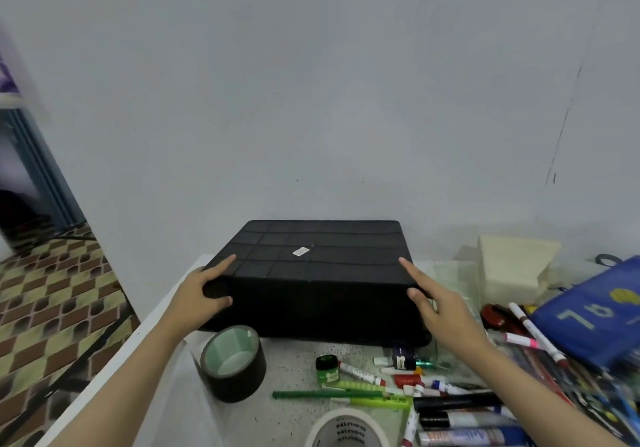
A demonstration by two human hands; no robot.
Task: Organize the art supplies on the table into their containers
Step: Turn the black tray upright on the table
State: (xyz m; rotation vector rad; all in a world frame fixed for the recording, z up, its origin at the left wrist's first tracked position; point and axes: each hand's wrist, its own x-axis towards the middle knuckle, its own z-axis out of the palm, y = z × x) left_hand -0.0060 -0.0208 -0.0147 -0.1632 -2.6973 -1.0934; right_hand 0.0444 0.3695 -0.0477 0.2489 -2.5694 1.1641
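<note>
A large black box (318, 273) with a grid-lined top and a small white sticker stands upside down at the back of the table. My left hand (204, 291) grips its near left corner, fingers on top and thumb on the front face. My right hand (429, 297) holds the near right corner the same way, index finger stretched along the top. In front lie a dark tape roll (233, 363), a white tape roll (346, 429), a small green-labelled jar (327, 370), a green pencil (329, 394) and several markers and paint tubes (433, 387).
A blue pouch (595, 311) lies at the right over several pens. Behind it stand a cream box (512, 266) and a clear container (453, 280). The table's left edge (114, 360) drops to a patterned floor. A grey wall rises right behind the box.
</note>
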